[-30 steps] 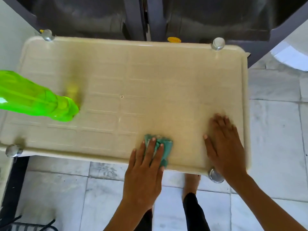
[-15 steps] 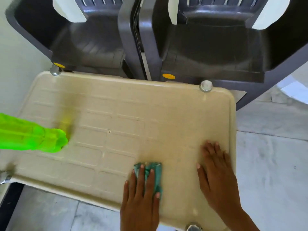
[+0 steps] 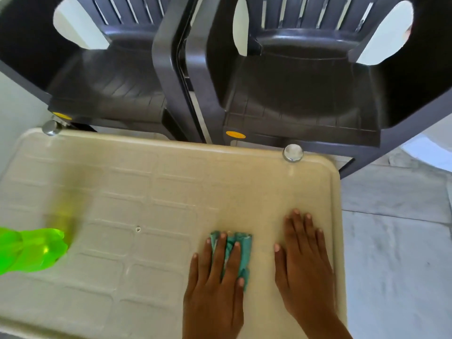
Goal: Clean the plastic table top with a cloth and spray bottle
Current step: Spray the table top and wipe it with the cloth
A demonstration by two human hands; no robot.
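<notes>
Beige plastic surface (image 3: 146,192) stands before 2 dark chairs (image 3: 110,86). A green bottle (image 3: 31,250) lies at its left edge. Right of centre, the left hand (image 3: 215,289) presses a teal cloth (image 3: 244,250) down with straight fingers, its grip uncurled. Just beside it, the right hand (image 3: 303,272) rests flat, holding nothing.

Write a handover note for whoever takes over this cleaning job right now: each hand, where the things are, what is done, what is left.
Left hand: flat, fingers straight, pressing the teal cloth onto the table top near its front edge.
Right hand: flat on the bare surface beside the cloth, holding nothing.
Green spray bottle: at the table's left edge, in neither hand.
Done: wiping under way; how much is clean cannot be told.
Left: probably wipe the remaining surface.
</notes>
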